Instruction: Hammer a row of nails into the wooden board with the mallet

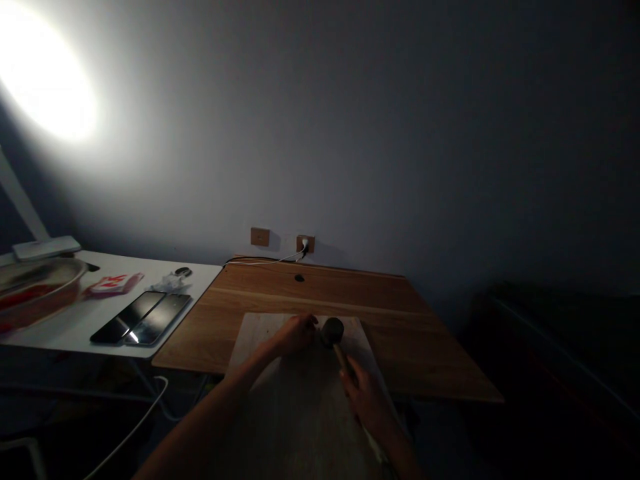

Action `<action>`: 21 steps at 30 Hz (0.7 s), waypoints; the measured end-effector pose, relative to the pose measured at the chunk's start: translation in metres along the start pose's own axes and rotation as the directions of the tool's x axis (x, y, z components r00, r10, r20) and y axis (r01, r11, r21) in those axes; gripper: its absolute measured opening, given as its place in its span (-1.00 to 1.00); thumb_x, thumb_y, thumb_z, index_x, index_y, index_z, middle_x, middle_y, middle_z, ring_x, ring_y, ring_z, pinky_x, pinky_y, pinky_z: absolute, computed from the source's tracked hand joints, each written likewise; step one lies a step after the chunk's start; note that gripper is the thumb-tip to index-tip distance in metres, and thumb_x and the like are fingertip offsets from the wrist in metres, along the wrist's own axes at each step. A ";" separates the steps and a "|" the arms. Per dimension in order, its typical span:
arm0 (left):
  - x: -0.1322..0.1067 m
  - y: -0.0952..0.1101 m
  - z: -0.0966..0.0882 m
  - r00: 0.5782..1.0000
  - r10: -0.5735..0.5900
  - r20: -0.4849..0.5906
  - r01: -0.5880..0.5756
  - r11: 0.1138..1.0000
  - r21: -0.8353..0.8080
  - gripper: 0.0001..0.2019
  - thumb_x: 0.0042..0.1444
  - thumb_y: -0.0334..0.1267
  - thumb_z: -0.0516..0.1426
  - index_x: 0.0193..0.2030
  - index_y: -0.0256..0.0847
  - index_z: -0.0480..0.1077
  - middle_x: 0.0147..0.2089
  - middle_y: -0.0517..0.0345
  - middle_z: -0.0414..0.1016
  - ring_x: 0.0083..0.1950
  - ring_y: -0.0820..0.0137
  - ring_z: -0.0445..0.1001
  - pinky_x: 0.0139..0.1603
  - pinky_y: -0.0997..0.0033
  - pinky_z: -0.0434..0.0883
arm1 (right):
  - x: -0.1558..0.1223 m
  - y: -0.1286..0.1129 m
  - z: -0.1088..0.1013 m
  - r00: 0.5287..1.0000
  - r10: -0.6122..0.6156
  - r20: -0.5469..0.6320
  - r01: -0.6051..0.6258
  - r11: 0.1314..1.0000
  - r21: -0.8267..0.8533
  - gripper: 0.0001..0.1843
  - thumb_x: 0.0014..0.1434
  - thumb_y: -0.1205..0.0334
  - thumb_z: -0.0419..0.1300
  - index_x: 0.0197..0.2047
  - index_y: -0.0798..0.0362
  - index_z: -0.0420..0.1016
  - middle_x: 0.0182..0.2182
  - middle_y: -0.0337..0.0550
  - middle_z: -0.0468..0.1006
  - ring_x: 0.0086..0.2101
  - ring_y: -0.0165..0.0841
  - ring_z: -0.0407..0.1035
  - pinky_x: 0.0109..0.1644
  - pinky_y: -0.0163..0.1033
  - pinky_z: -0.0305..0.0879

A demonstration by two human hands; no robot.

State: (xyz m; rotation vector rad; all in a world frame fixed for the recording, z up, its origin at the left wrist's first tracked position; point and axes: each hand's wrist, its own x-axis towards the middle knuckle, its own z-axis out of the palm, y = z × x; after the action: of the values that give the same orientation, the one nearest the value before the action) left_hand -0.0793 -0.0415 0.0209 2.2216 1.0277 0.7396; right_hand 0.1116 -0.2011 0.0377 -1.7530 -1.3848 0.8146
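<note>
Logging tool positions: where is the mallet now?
Head view, lower middle: the mallet is in the right hand, its dark head beside the left hand, over the pale board.
</note>
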 end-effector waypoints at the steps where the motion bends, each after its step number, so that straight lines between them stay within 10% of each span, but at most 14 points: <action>1: -0.003 0.003 -0.005 1.000 0.004 0.028 -0.005 0.998 0.067 -0.69 0.03 -0.40 0.14 -0.05 -0.22 0.49 -0.13 0.04 0.61 -0.14 0.31 0.55 -0.11 0.39 0.45 | -0.003 0.003 0.000 1.000 0.005 -0.009 -0.005 1.000 0.002 -0.38 0.18 -0.15 0.15 0.15 0.10 0.54 -0.19 0.02 0.63 -0.15 -0.13 0.51 -0.12 -0.17 0.40; 6: -0.015 0.021 -0.017 0.968 0.089 0.235 -0.144 0.963 0.230 -0.64 0.03 -0.40 0.14 0.00 -0.21 0.50 -0.04 -0.05 0.58 -0.06 0.21 0.56 -0.05 0.35 0.44 | -0.010 0.013 0.003 0.999 0.044 0.015 -0.045 0.998 0.033 -0.35 0.16 -0.18 0.16 0.15 0.10 0.54 -0.17 0.04 0.64 -0.14 -0.08 0.52 -0.12 -0.12 0.41; 21: -0.012 0.042 -0.010 0.966 0.019 0.259 -0.127 0.904 0.409 -0.88 0.08 -0.31 0.17 -0.26 -0.19 0.53 -0.16 -0.05 0.52 -0.24 0.22 0.54 -0.20 0.34 0.44 | -0.009 0.021 0.007 0.991 0.124 0.051 -0.128 0.987 0.095 -0.25 0.20 -0.19 0.08 0.26 0.17 0.40 -0.34 -0.04 0.60 -0.38 -0.18 0.49 -0.33 -0.15 0.37</action>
State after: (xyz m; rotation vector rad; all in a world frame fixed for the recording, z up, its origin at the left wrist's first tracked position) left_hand -0.0721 -0.0710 0.0538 2.6525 1.0561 0.2643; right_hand 0.1149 -0.2120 0.0162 -1.7692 -1.2505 0.9793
